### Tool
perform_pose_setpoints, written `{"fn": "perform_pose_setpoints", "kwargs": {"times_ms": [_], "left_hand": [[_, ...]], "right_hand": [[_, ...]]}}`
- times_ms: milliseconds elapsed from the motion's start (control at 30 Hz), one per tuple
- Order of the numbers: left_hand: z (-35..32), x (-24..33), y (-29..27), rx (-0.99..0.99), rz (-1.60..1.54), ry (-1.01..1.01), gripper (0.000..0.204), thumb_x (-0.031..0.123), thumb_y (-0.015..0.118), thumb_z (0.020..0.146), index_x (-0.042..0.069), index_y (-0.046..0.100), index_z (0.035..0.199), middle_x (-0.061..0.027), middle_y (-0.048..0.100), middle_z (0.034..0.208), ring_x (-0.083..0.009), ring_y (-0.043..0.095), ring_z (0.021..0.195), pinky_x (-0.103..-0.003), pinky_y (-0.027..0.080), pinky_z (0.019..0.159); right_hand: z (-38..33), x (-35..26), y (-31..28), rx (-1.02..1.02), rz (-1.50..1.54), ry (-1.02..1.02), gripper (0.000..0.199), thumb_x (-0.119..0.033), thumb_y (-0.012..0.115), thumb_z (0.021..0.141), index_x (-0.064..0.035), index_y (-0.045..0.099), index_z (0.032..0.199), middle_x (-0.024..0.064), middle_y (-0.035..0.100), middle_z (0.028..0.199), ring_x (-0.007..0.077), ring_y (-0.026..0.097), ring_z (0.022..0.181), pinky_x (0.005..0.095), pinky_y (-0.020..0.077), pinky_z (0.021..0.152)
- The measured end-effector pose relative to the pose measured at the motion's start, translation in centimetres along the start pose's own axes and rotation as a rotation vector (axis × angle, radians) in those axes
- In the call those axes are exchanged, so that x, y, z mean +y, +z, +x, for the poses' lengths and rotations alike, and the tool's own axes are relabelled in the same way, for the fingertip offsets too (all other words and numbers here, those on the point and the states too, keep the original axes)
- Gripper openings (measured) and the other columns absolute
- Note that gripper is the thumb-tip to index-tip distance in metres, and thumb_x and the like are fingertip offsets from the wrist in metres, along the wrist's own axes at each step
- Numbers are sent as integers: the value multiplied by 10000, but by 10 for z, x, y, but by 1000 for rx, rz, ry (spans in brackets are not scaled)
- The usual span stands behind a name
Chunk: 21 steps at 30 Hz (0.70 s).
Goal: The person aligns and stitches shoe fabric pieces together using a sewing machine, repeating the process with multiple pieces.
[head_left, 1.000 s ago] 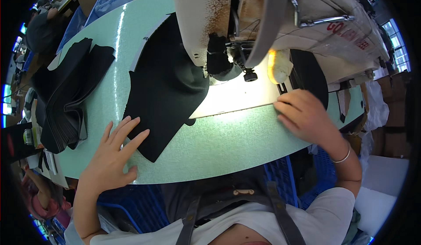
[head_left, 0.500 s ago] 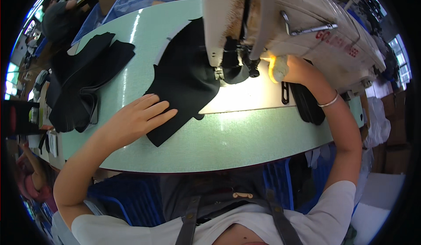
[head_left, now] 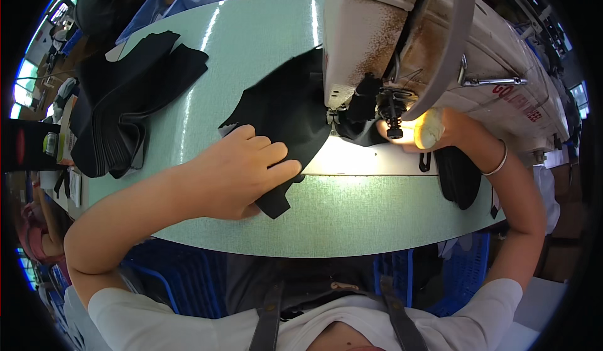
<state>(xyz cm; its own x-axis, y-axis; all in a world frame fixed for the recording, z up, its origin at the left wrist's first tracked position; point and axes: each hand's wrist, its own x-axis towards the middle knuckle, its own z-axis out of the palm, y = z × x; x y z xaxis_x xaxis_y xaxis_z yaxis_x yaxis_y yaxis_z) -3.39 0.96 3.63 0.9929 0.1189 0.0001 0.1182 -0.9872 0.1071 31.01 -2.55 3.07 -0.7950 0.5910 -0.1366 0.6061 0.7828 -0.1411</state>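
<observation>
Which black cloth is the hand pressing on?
The flat black piece under the left hand, reaching into the sewing machine, not the stacked pile farther left.

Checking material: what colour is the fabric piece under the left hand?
Black fabric piece, head view.

The left hand point(head_left: 242, 172) lies flat, palm down, fingers loosely curled, while the right hand point(head_left: 449, 131) reaches forward, forearm raised.
</observation>
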Motion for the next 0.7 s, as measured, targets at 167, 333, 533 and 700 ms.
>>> {"fn": "perform_pose_setpoints", "kwargs": {"times_ms": [167,333,533,700], "left_hand": [[7,5,14,98,372,36,434,82,639,711,30,617,1141,-34,530,862,-141,448,639,-289,336,632],[14,14,20,228,337,24,235,79,590,740,46,619,970,-30,515,811,-152,461,632,-295,339,597],[34,7,35,157,46,-95,219,136,628,765,66,573,965,-60,517,820,-241,525,722,-347,381,654],[12,13,-24,187,-403,-67,672,566,681,762,1,596,1116,-140,624,1052,-322,596,910,-388,427,837]], "right_hand": [[5,1,27,291,-409,-178,281,-208,553,891,-178,618,1163,-61,642,1007,140,649,894,303,528,826],[6,-10,32,516,-726,-208,303,-151,615,763,-199,648,1061,-85,633,1001,127,647,878,269,553,660],[9,-33,39,475,-353,2,279,-141,628,754,-123,640,1032,-9,600,891,158,604,717,286,511,572],[-16,-88,37,701,-375,137,315,-144,663,723,-54,635,1024,36,592,911,177,550,704,295,437,656]]}}
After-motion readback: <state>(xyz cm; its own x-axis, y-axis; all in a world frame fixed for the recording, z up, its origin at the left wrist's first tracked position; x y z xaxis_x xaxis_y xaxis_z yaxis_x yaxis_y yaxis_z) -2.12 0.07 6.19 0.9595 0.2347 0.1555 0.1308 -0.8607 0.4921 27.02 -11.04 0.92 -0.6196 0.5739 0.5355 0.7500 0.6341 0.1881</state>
